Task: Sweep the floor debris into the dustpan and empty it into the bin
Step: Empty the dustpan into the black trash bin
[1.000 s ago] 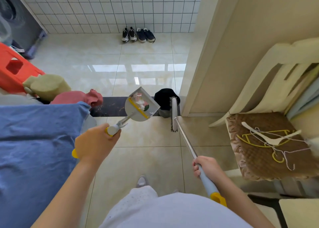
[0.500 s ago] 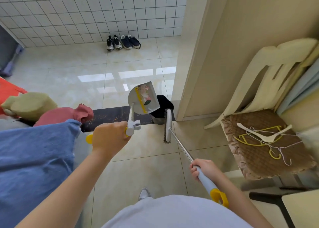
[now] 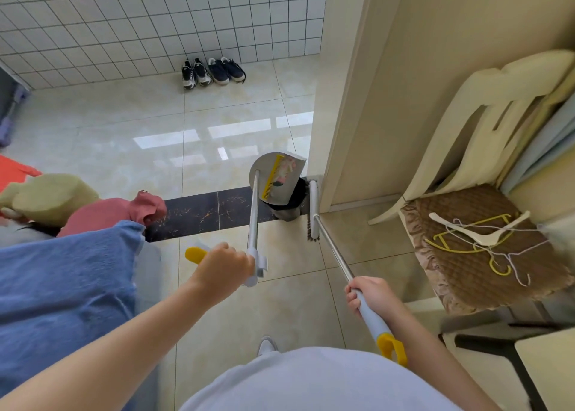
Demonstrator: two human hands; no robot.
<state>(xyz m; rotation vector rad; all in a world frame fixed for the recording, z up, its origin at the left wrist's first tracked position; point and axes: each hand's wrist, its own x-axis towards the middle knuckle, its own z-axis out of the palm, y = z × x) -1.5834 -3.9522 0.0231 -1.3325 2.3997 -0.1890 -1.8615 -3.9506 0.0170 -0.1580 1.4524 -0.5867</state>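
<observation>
As left hand (image 3: 222, 266) grips dustpan (image 3: 277, 177), arm extended

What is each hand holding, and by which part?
Left hand grips the dustpan by its handle's upper end; right hand grips the broom by its handle grip.

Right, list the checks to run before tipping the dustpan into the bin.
1. The left hand grips the dustpan handle: ok.
2. The dustpan sits over the bin: ok.
3. The debris lies in the dustpan: ok.
4. The broom head stands beside the bin, not over it: ok.
5. The right hand grips the broom handle: ok.
6. Room left in the bin: cannot tell, the dustpan hides it.
</observation>
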